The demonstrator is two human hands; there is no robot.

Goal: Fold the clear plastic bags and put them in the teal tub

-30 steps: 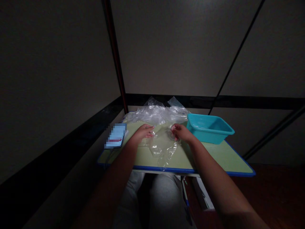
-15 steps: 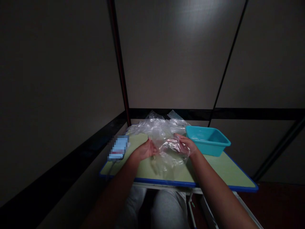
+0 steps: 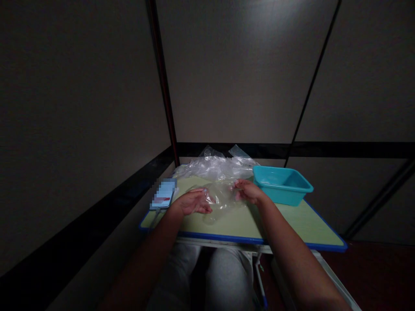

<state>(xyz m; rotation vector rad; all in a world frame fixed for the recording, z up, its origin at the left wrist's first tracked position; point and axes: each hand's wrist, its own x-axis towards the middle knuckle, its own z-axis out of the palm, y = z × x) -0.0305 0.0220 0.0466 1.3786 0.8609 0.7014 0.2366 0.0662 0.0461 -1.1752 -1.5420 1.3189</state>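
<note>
A thin clear plastic bag (image 3: pixel 223 199) spans the space between my hands, low over the table. My right hand (image 3: pixel 248 191) grips its right side, thumb and fingers bent together at the plastic. On the left side, my left hand (image 3: pixel 194 201) lies against the bag with fingers stretched out and thumb apart. Behind them, a crumpled heap of clear plastic bags (image 3: pixel 214 167) covers the far edge of the table; glare blurs where one bag stops and another begins.
A turquoise plastic basin (image 3: pixel 285 193) stands on the right of the pale green, blue-edged table (image 3: pixel 304 229). At the left edge lies a phone (image 3: pixel 164 194), partly pixelated, with a cable running from it. Dark panelled walls rise behind and to the left.
The bag has been drawn flatter and lower between my hands, where it was bunched up before. My left hand has shifted slightly left and its fingers have spread.
</note>
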